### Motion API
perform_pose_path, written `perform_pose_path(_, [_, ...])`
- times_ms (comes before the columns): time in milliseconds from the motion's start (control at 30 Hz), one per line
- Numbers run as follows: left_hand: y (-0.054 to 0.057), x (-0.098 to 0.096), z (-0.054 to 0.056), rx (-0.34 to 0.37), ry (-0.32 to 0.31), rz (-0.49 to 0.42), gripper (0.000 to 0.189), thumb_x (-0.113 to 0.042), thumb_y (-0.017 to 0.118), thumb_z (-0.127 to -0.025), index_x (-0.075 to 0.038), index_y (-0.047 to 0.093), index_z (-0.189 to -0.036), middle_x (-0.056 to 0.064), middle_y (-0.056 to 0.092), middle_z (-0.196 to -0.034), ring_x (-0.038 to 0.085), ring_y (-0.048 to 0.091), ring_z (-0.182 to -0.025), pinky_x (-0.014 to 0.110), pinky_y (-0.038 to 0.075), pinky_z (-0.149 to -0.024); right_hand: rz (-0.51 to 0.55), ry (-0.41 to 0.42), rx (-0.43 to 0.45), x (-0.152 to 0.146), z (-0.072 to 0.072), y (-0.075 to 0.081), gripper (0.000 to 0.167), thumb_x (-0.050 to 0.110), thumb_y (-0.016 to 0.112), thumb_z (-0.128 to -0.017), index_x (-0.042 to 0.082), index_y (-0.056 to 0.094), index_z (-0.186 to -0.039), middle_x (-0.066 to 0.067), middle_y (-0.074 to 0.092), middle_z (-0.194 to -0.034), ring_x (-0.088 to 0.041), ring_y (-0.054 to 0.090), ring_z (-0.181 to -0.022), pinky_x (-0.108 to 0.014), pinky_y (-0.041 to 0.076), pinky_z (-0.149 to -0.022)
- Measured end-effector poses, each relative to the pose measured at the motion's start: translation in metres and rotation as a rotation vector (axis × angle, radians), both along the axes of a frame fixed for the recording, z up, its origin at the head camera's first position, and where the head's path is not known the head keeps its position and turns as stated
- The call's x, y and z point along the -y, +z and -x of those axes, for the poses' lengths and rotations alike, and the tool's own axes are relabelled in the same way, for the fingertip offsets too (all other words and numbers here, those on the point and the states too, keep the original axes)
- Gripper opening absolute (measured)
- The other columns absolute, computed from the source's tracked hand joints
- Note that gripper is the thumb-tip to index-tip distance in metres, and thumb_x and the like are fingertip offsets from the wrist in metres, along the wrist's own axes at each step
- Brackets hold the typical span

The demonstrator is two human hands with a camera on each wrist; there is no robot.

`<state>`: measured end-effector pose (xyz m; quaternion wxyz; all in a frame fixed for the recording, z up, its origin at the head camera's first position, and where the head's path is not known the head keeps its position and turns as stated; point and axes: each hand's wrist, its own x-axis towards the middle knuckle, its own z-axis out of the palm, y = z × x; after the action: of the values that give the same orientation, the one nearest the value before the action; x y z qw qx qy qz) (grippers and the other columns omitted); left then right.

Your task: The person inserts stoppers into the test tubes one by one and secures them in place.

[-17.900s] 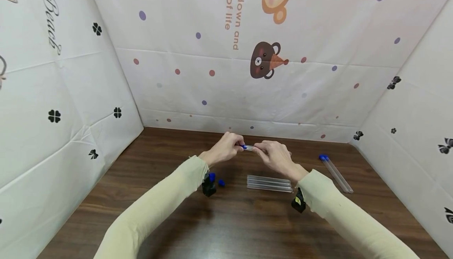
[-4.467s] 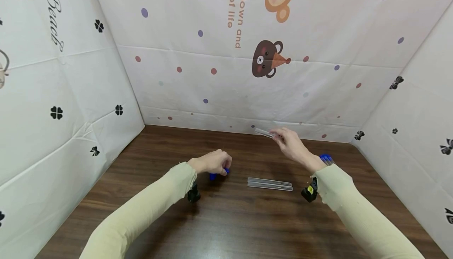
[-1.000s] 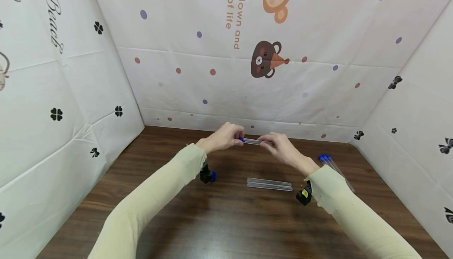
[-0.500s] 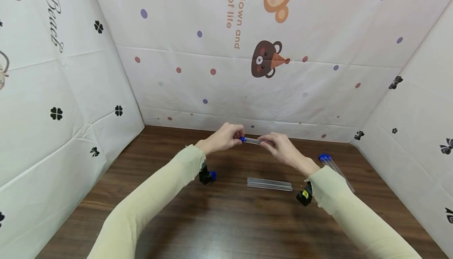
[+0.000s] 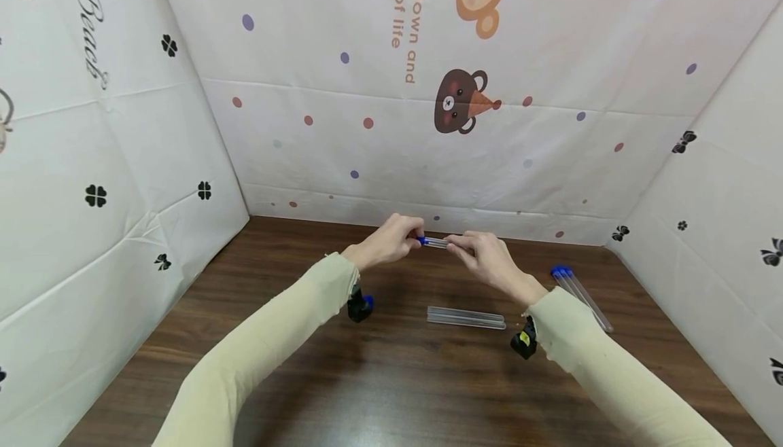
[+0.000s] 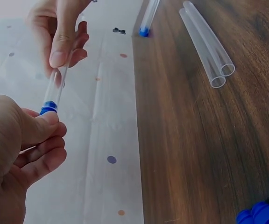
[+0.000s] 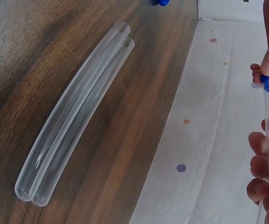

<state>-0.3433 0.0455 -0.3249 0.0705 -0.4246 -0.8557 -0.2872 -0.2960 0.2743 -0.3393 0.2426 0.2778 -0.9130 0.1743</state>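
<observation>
Over the back of the table, my left hand (image 5: 391, 240) pinches a blue stopper (image 6: 49, 107) between thumb and fingers. The stopper's narrow part sits in the mouth of a clear test tube (image 6: 55, 86). My right hand (image 5: 483, 257) grips that tube along its length, with the thumb on one side and the curled fingers on the other. The tube lies nearly level between both hands in the head view. Below them, two clear test tubes without stoppers (image 7: 74, 116) lie side by side on the table. Loose blue stoppers (image 6: 264, 213) rest at left, partly hidden by the left wrist camera in the head view.
Test tubes with blue stoppers (image 5: 584, 297) lie together on the right of the dark wooden table (image 5: 391, 379). White printed sheets (image 5: 342, 141) wall the table at the back and both sides. A black wrist camera (image 5: 359, 304) hangs under each forearm.
Earlier my left hand was at the loose stoppers while my right held a tube apart; both then met at the tube's mouth. Over the last second, the hands have barely moved.
</observation>
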Motion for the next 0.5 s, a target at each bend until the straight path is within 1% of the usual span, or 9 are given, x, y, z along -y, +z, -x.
perform_pose_path(200, [0.0009, -0.0015, -0.0017, 0.004, 0.013, -0.013, 0.004, 0.0, 0.061, -0.091, 0.001, 0.065, -0.092, 0.007, 0.069, -0.086, 0.013, 0.058, -0.071, 0.022, 0.049, -0.065, 0.0, -0.024, -0.029, 0.0027, -0.0013, 0.0006, 0.021, 0.024, 0.065, -0.092, 0.014, 0.075, -0.109, 0.001, 0.068, -0.077, -0.007, 0.045, -0.054, -0.022, 0.034, -0.047])
perform_pose_path(367, [0.0005, -0.0003, -0.0017, 0.01, 0.011, -0.013, 0.006, 0.0, 0.06, -0.092, -0.002, 0.064, -0.089, 0.009, 0.069, -0.086, 0.014, 0.059, -0.071, 0.022, 0.049, -0.065, 0.005, -0.011, -0.04, 0.0055, -0.0014, -0.0007, 0.019, 0.024, 0.066, -0.092, 0.015, 0.076, -0.105, 0.001, 0.069, -0.078, -0.005, 0.045, -0.053, -0.022, 0.034, -0.047])
perform_pose_path(500, [0.0041, -0.0004, -0.0008, -0.002, 0.008, -0.035, 0.007, 0.001, 0.061, -0.091, -0.004, 0.064, -0.087, 0.008, 0.07, -0.086, 0.016, 0.062, -0.072, 0.022, 0.049, -0.065, 0.045, -0.004, -0.035, 0.0067, -0.0023, 0.0001, 0.019, 0.023, 0.065, -0.093, 0.014, 0.075, -0.106, 0.0, 0.072, -0.082, -0.006, 0.051, -0.055, -0.023, 0.039, -0.049])
